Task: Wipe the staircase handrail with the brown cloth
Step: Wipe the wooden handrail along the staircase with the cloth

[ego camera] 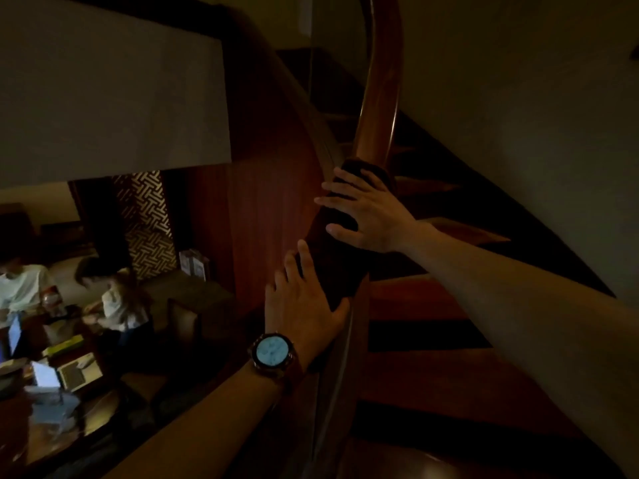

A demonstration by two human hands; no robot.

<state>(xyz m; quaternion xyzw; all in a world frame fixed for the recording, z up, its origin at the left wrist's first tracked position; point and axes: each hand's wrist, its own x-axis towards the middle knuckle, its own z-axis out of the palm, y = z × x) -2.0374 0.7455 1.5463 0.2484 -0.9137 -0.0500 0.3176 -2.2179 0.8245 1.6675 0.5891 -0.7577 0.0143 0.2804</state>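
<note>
Indoors, on a dim staircase, we are pressing the brown cloth [332,267] over the top of the curved wooden handrail [380,98]. Our right hand [370,216] is lying flat on its upper end, fingers [337,202] spread and straight. Our left hand [304,299] is bracing its lower end, fingers extended, clasping nothing. We are judging that even pressure and one long slide, covering crown and sides, are what this calls for. Our wristwatch [273,352] is glowing; nothing on its face is proving legible.
</note>
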